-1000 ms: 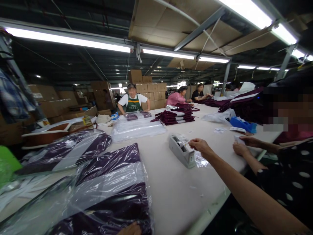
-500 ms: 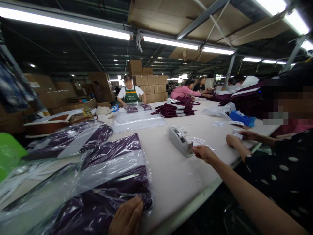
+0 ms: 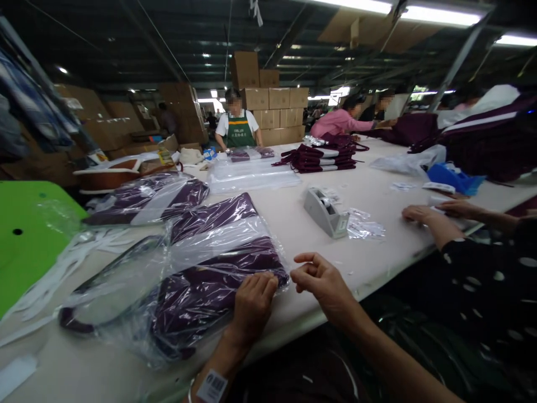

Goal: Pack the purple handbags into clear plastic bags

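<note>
A dark purple garment in a clear plastic bag (image 3: 210, 274) lies in front of me on the pale table (image 3: 319, 246). My left hand (image 3: 251, 305) rests flat on the bag's near right corner, fingers stretched out. My right hand (image 3: 323, 282) hovers just right of that corner, above the table edge. Its thumb and fingers are curled into a loose pinch, and I cannot make out what is between them. A grey tape dispenser (image 3: 325, 211) stands farther out on the table, beyond my right hand.
Another bagged purple garment (image 3: 146, 196) and a stack of clear bags (image 3: 251, 176) lie behind. Folded purple garments (image 3: 314, 158) are piled farther back. A co-worker's hands (image 3: 423, 214) work at my right, near small clear packets (image 3: 364, 226). A green surface (image 3: 29, 235) sits at left.
My right hand has drawn back from the tape dispenser to the bag's corner. My left hand has come into full view on the bag. My view has tipped downward.
</note>
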The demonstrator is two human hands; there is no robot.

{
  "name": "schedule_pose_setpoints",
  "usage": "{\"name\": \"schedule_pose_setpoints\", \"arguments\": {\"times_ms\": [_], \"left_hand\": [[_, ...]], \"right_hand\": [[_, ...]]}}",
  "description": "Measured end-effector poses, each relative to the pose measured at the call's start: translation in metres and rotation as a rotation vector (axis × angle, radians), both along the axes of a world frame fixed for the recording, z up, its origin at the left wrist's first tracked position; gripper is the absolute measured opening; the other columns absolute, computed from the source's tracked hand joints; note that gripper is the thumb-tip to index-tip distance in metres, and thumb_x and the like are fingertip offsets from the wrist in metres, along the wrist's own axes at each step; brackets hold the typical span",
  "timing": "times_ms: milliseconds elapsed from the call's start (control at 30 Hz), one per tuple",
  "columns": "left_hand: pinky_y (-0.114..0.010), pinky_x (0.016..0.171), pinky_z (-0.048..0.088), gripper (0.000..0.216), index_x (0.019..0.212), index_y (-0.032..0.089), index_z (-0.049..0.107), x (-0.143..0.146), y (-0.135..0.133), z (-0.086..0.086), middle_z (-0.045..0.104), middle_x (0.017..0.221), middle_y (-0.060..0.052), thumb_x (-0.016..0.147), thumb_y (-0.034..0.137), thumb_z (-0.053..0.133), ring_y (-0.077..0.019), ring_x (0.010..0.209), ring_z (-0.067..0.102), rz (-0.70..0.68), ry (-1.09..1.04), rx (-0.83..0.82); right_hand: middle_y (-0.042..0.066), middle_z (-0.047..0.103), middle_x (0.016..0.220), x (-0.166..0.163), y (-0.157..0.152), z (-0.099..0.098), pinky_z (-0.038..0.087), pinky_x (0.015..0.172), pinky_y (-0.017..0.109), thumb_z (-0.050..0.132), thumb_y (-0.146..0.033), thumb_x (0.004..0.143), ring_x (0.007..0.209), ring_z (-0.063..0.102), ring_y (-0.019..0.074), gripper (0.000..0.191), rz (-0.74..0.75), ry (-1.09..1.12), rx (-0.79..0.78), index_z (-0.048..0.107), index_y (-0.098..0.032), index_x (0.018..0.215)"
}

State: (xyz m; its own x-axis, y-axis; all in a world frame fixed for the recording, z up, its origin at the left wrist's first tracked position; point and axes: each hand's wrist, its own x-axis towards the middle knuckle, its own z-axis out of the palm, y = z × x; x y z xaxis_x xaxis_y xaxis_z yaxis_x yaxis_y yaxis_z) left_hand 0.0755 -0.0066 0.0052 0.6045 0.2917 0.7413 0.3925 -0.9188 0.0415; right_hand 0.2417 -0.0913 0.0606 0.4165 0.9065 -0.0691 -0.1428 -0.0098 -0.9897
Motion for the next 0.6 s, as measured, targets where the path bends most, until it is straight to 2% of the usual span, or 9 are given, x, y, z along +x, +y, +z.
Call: {"name": "schedule_pose_setpoints", "arguments": {"times_ms": [100, 233, 400, 467, 600], "left_hand": [[-0.033, 0.077, 0.046, 0.01, 0.098, 0.018, 0.06, 0.0, 0.0, -0.001, 0.07, 0.091, -0.005, 0.098, 0.016, 0.05, -0.0193, 0.086, 0.063, -0.004, 0.007, 0.005], [-0.033, 0.08, 0.046, 0.009, 0.098, 0.018, 0.06, -0.001, 0.001, -0.004, 0.069, 0.092, -0.005, 0.099, 0.017, 0.051, -0.0194, 0.087, 0.062, 0.002, 0.042, 0.009], [-0.034, 0.078, 0.046, 0.01, 0.095, 0.018, 0.059, -0.003, 0.002, -0.007, 0.069, 0.091, -0.004, 0.099, 0.017, 0.05, -0.0203, 0.085, 0.062, -0.013, 0.062, 0.03], [-0.034, 0.079, 0.047, 0.013, 0.104, 0.017, 0.06, -0.003, 0.003, -0.009, 0.069, 0.093, -0.005, 0.099, 0.016, 0.048, -0.0206, 0.086, 0.062, -0.025, 0.06, 0.027], [-0.035, 0.081, 0.049, 0.033, 0.13, 0.016, 0.055, -0.004, 0.004, -0.012, 0.068, 0.095, -0.006, 0.098, 0.015, 0.051, -0.021, 0.088, 0.063, -0.011, 0.087, 0.027]], "right_hand": [[-0.005, 0.06, 0.062, -0.021, 0.003, -0.017, 0.044, 0.064, 0.032, 0.086, -0.043, 0.067, 0.06, 0.057, 0.0158, 0.039, -0.053, 0.053, -0.022, 0.058, -0.025, 0.088], [-0.006, 0.056, 0.058, -0.023, 0.008, -0.04, 0.039, 0.055, 0.028, 0.088, -0.046, 0.062, 0.054, 0.053, 0.0132, 0.045, -0.119, 0.089, -0.061, 0.053, -0.024, 0.08], [-0.008, 0.052, 0.05, -0.031, 0.016, -0.053, 0.032, 0.045, 0.023, 0.089, -0.046, 0.056, 0.045, 0.046, 0.0097, 0.049, -0.184, 0.143, -0.088, 0.051, -0.022, 0.075], [-0.008, 0.052, 0.049, -0.034, 0.018, -0.054, 0.031, 0.043, 0.023, 0.089, -0.044, 0.055, 0.043, 0.046, 0.0092, 0.049, -0.217, 0.152, -0.102, 0.052, -0.021, 0.076], [-0.009, 0.052, 0.049, -0.034, 0.015, -0.05, 0.031, 0.042, 0.021, 0.091, -0.042, 0.053, 0.042, 0.046, 0.0084, 0.052, -0.222, 0.192, -0.118, 0.051, -0.02, 0.077]]}}
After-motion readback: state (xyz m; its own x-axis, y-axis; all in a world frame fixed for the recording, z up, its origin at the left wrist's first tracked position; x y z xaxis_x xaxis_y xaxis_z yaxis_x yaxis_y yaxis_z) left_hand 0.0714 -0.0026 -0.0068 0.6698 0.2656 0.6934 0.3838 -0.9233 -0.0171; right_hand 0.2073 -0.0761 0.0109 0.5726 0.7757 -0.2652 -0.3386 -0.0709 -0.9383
